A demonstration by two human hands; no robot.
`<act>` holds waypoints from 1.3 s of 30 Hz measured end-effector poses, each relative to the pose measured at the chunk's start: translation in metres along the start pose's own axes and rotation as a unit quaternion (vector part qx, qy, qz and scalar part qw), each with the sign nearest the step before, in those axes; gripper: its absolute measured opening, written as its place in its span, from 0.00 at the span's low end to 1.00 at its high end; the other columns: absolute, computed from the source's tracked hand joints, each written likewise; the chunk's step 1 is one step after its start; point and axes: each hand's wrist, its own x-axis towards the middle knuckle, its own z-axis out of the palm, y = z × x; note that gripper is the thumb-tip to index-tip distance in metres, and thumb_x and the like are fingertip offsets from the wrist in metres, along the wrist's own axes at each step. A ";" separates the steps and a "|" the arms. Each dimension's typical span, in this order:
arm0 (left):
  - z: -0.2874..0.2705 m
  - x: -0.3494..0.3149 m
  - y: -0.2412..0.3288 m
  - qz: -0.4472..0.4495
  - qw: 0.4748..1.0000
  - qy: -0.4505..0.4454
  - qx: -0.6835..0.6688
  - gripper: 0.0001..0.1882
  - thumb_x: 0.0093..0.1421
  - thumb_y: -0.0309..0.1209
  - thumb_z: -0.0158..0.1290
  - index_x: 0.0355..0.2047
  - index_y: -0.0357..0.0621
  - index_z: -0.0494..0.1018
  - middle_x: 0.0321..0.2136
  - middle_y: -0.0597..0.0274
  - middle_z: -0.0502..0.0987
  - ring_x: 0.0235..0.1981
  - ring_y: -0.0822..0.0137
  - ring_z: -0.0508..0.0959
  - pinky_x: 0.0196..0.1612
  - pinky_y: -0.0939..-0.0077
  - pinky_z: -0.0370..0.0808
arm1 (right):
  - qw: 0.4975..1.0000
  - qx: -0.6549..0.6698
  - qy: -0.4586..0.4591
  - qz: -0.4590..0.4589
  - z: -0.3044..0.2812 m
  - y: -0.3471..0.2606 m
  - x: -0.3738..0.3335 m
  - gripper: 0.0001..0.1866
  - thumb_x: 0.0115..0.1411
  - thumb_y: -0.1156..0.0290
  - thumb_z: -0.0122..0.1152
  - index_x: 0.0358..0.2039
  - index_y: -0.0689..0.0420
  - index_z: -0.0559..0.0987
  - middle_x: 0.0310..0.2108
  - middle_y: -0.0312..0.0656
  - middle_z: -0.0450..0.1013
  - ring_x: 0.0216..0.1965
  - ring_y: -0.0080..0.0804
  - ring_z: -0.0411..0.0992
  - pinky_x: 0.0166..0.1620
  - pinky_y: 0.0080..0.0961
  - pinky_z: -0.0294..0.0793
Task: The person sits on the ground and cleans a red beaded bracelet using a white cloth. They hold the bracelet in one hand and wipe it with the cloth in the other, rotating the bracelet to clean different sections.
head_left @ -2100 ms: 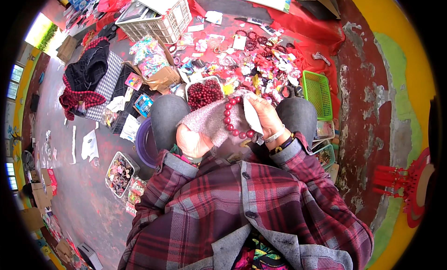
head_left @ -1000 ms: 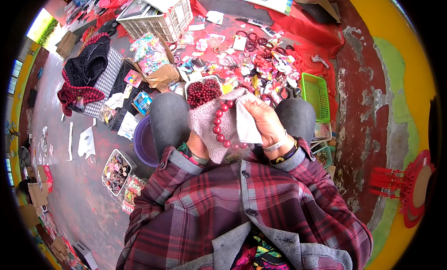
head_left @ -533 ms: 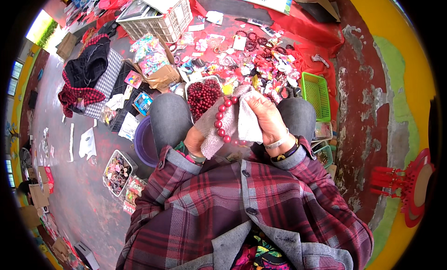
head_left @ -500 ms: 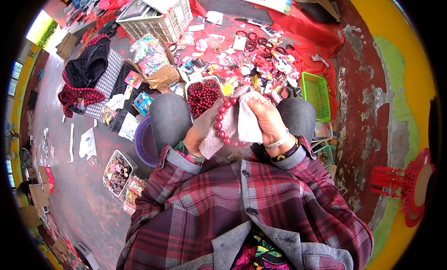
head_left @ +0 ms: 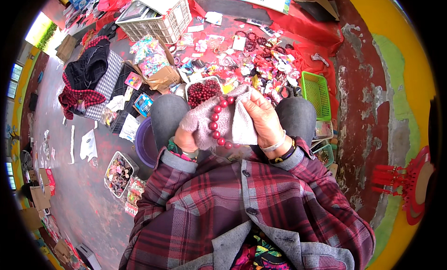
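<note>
a red bead bracelet (head_left: 213, 125) curves down between the hands, against a pale pink cloth (head_left: 200, 121), its right side hidden by a fold. at three o'clock from it, the right hand (head_left: 266, 123) pinches the cloth between thumb and fingers. at eight o'clock, the left hand (head_left: 185, 140) is at the cloth's edge; its fingers are tucked out of sight, so i cannot tell how tightly they close. a heap of dark red beads (head_left: 204, 91) sits at eleven o'clock, a purple basin (head_left: 142, 146) between eight and nine.
</note>
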 end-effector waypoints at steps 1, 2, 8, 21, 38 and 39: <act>0.003 -0.001 0.001 -0.001 1.000 0.027 0.006 0.36 0.58 0.43 0.49 0.60 0.31 0.54 0.57 0.52 0.63 0.55 0.61 0.68 0.58 0.66 0.64 | 1.000 -0.004 0.003 -0.005 0.001 -0.001 0.000 0.14 0.63 0.73 0.49 0.49 0.60 0.70 0.42 0.38 0.73 0.41 0.24 0.73 0.45 0.21 0.73; 0.013 0.000 0.006 -0.003 0.998 0.054 0.013 0.36 0.58 0.42 0.49 0.60 0.31 0.54 0.57 0.51 0.63 0.55 0.60 0.67 0.58 0.65 0.63 | 1.000 -0.006 0.008 -0.009 0.000 -0.001 0.000 0.14 0.63 0.73 0.49 0.49 0.60 0.70 0.42 0.38 0.73 0.41 0.24 0.73 0.45 0.21 0.73; 0.002 -0.007 -0.001 -0.077 0.988 -0.009 -0.135 0.32 0.58 0.35 0.49 0.59 0.34 0.55 0.51 0.55 0.70 0.48 0.60 0.74 0.53 0.61 0.70 | 0.999 -0.022 0.017 -0.021 0.000 -0.002 0.002 0.14 0.63 0.74 0.49 0.49 0.60 0.70 0.42 0.37 0.73 0.40 0.22 0.73 0.43 0.21 0.73; 0.009 0.006 -0.015 0.025 0.997 0.047 -0.048 0.30 0.61 0.42 0.43 0.59 0.36 0.57 0.55 0.57 0.65 0.57 0.59 0.65 0.61 0.58 0.58 | 0.995 -0.047 0.067 -0.057 -0.008 0.006 0.006 0.12 0.64 0.72 0.49 0.47 0.58 0.70 0.41 0.34 0.73 0.40 0.20 0.71 0.43 0.20 0.72; 0.012 0.001 -0.001 -0.055 0.998 0.009 -0.021 0.48 0.43 0.37 0.56 0.62 0.34 0.49 0.60 0.49 0.58 0.61 0.54 0.59 0.63 0.57 0.55 | 0.987 -0.139 0.054 -0.063 -0.021 0.008 0.008 0.14 0.64 0.73 0.48 0.50 0.59 0.70 0.43 0.33 0.72 0.43 0.17 0.69 0.47 0.17 0.68; 0.011 0.001 -0.003 -0.043 0.998 0.014 -0.045 0.47 0.44 0.40 0.57 0.62 0.34 0.49 0.60 0.49 0.58 0.61 0.54 0.60 0.63 0.57 0.55 | 0.986 -0.146 0.056 -0.059 -0.022 0.008 0.007 0.14 0.64 0.72 0.49 0.49 0.59 0.70 0.42 0.32 0.72 0.43 0.17 0.69 0.47 0.17 0.68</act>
